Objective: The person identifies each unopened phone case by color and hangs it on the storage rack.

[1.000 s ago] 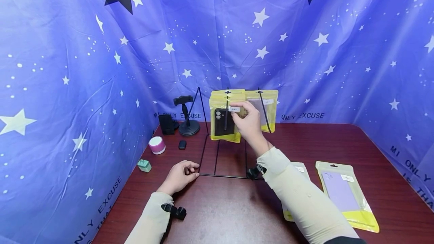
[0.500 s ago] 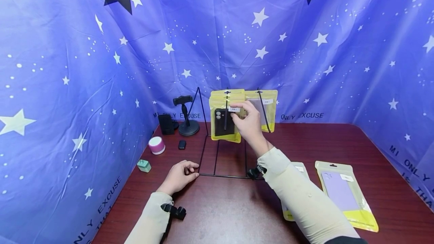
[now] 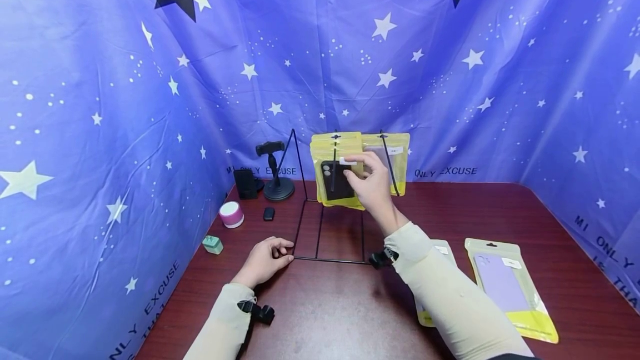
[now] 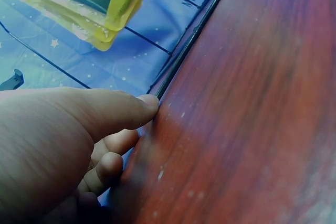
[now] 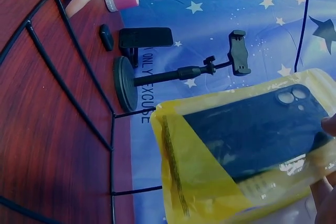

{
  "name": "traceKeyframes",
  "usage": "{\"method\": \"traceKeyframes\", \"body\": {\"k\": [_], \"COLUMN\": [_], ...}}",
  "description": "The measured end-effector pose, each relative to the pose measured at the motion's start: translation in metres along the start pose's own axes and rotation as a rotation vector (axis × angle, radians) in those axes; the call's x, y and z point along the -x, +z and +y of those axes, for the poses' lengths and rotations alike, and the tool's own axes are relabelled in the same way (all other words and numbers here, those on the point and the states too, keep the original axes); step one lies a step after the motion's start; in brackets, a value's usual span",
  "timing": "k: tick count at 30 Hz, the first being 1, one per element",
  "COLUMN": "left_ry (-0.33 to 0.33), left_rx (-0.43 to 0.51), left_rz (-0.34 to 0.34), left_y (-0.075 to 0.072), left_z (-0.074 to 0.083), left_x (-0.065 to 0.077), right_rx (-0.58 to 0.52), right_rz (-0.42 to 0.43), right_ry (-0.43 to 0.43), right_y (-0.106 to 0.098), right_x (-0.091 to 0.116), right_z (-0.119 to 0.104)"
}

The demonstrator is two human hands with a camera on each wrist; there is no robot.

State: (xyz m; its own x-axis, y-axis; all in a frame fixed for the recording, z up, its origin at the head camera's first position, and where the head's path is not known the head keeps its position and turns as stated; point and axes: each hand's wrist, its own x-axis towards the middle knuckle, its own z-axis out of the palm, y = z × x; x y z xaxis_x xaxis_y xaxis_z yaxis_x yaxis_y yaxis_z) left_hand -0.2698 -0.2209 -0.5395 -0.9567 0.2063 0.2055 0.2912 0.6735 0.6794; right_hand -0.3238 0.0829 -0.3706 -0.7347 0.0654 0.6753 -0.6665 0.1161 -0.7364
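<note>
My right hand [image 3: 372, 185] pinches the right side of a yellow-and-clear bag with a black phone case [image 3: 337, 185] inside. That bag hangs from a hook of the black wire display rack [image 3: 330, 260], in front of another yellow bag on the same hook. Beside it, on the hook to the right, hangs a bag with a pale purple phone case [image 3: 400, 178], partly behind my hand. My left hand [image 3: 265, 260] holds the rack's front left corner; in the left wrist view the thumb [image 4: 139, 107] presses along the wire. The right wrist view shows the black case [image 5: 252, 129] through the plastic.
On the table's right lie a bagged lilac phone case [image 3: 502, 282] and another bag [image 3: 425, 316] partly under my right sleeve. To the left stand a phone stand [image 3: 279, 188], a black upright holder [image 3: 245, 183], a pink-and-white round speaker-like thing [image 3: 231, 214] and a green block [image 3: 213, 244].
My right hand has shifted slightly right and the front bag with the black phone case has swung right with it. The left hand stays at the rack's corner.
</note>
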Motion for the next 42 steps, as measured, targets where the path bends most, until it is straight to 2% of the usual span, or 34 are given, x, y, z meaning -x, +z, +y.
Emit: {"method": "traceKeyframes", "body": {"k": [4,9,16,23,29,32,39,42], "left_ry": [-0.002,-0.003,0.016,0.019,0.001,-0.001,0.017,0.02], "left_rx": [-0.004,-0.005,0.001,-0.008,-0.009,-0.009,-0.013,-0.013], "left_rz": [-0.001,-0.005,-0.006,-0.003,-0.005,-0.005,0.002,0.003], "left_y": [0.0,-0.001,-0.001,-0.001,-0.001,-0.001,-0.001,-0.001], "left_z": [0.0,0.001,0.001,-0.001,-0.001,-0.001,0.0,0.0], "left_x": [0.0,0.0,0.0,-0.001,0.002,0.004,0.002,0.002], "right_rx": [-0.013,-0.048,-0.003,0.042,0.054,0.092,0.28,0.312], "right_rz": [-0.014,-0.018,0.021,0.011,-0.025,-0.038,-0.028,-0.043], "right_ry": [0.045,0.074,0.028,-0.035,0.009,0.016,0.015,0.035], "right_y": [-0.007,-0.018,-0.036,-0.056,-0.075,-0.086,-0.12,-0.138], "right_x": [0.004,0.008,0.015,0.025,0.039,0.047,0.064,0.073], "right_z": [-0.007,-0.001,0.006,0.004,0.006,0.007,0.01,0.015]}}
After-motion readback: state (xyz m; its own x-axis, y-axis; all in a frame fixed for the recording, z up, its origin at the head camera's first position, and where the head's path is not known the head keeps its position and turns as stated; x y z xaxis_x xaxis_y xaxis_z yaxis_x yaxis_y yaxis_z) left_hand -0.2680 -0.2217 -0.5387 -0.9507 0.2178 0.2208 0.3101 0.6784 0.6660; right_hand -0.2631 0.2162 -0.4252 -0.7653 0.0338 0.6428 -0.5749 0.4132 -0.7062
